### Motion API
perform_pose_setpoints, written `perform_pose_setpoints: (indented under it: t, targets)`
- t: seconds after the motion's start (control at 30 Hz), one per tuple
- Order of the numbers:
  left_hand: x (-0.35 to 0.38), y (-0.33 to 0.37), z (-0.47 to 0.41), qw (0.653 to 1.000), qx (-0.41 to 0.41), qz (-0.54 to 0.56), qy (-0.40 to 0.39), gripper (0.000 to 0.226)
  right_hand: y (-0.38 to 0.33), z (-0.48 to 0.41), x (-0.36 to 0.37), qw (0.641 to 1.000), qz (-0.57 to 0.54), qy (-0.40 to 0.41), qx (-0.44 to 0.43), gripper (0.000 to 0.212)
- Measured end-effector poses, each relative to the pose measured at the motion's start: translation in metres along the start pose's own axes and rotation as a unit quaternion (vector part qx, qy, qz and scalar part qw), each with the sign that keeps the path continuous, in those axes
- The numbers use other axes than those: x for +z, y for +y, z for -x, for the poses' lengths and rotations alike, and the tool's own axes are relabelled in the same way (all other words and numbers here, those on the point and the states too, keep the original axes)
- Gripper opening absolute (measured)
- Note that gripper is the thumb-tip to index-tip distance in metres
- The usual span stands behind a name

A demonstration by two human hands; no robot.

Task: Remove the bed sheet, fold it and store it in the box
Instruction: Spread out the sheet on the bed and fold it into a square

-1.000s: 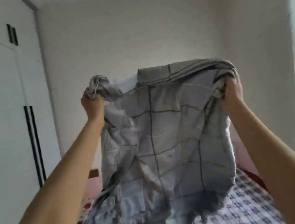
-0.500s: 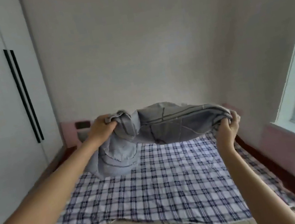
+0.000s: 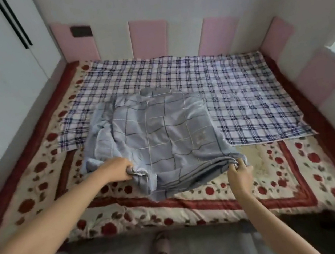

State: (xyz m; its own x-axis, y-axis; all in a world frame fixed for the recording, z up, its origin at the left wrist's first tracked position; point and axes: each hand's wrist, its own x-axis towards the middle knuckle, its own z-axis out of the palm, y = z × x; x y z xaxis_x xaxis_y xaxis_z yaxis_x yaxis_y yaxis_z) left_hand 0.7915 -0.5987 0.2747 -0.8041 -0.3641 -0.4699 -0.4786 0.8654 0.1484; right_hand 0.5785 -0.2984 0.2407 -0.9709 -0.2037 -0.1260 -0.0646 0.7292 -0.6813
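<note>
Bed sheet (image 3: pixel 163 136): pale blue grid-check cloth, folded, rumpled, lying flat on bed.
Left hand (image 3: pixel 118 168): fingers bunching near-left corner.
Right hand (image 3: pixel 239 173): fingers pinching layered near-right corner.

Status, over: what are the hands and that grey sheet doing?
Left hand grips the sheet, near-left edge. Right hand pinches the near-right corner. Sheet lies rumpled on the bed. Nothing blocking.
</note>
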Motion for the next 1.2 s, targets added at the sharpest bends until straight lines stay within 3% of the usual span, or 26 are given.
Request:
perform_pose_setpoints:
  t: [0.2, 0.27, 0.33, 0.47, 0.57, 0.7, 0.73, 0.8, 0.83, 0.9, 1.0, 1.03, 1.13, 1.2]
  targets:
    - [0.033, -0.012, 0.023, 0.996, -0.008, 0.002, -0.087, 0.023, 0.004, 0.017, 0.014, 0.97, 0.198, -0.132, -0.047, 0.028]
    - [0.036, -0.01, 0.029, 0.991, -0.019, 0.015, -0.129, 0.05, 0.003, 0.017, 0.016, 0.953, 0.236, -0.182, -0.06, 0.033]
    - [0.037, -0.008, 0.031, 0.989, -0.022, 0.024, -0.147, 0.061, -0.004, 0.015, 0.015, 0.921, 0.283, -0.248, -0.098, 0.039]
    - [0.04, 0.004, 0.036, 0.998, -0.037, 0.042, -0.042, 0.034, -0.021, 0.011, 0.017, 0.829, 0.39, -0.376, -0.135, 0.064]
    - [0.034, 0.012, 0.036, 0.993, -0.049, 0.081, 0.066, 0.029, -0.032, 0.009, 0.015, 0.772, 0.446, -0.421, -0.168, 0.066]
    - [0.035, 0.008, 0.036, 0.982, -0.06, 0.102, 0.15, 0.039, -0.04, 0.009, 0.017, 0.751, 0.481, -0.405, -0.2, 0.043]
    - [0.036, 0.007, 0.037, 0.98, -0.064, 0.114, 0.148, 0.038, -0.04, 0.011, 0.016, 0.764, 0.479, -0.381, -0.206, 0.039]
    - [0.041, 0.005, 0.041, 0.984, -0.062, 0.132, 0.107, 0.031, -0.03, 0.005, 0.018, 0.831, 0.423, -0.314, -0.182, 0.035]
    - [0.047, 0.005, 0.043, 0.987, -0.052, 0.13, 0.077, 0.028, -0.021, 0.004, 0.017, 0.825, 0.437, -0.316, -0.168, 0.036]
    - [0.064, 0.005, 0.047, 0.994, -0.038, 0.1, 0.015, 0.032, 0.011, 0.004, 0.012, 0.775, 0.486, -0.352, -0.197, 0.048]
    - [0.107, 0.013, 0.054, 0.99, -0.061, 0.005, -0.124, 0.033, 0.071, 0.023, 0.009, 0.74, 0.519, -0.412, -0.117, 0.096]
    - [0.118, 0.017, 0.058, 0.98, -0.064, -0.04, -0.187, 0.029, 0.089, 0.032, 0.007, 0.717, 0.54, -0.433, -0.084, 0.094]
    - [0.148, 0.027, 0.073, 0.925, -0.059, -0.124, -0.353, 0.023, 0.131, 0.057, 0.008, 0.666, 0.57, -0.48, -0.042, 0.052]
    - [0.172, 0.028, 0.083, 0.902, -0.065, -0.132, -0.406, 0.011, 0.154, 0.069, 0.015, 0.64, 0.572, -0.512, -0.017, 0.048]
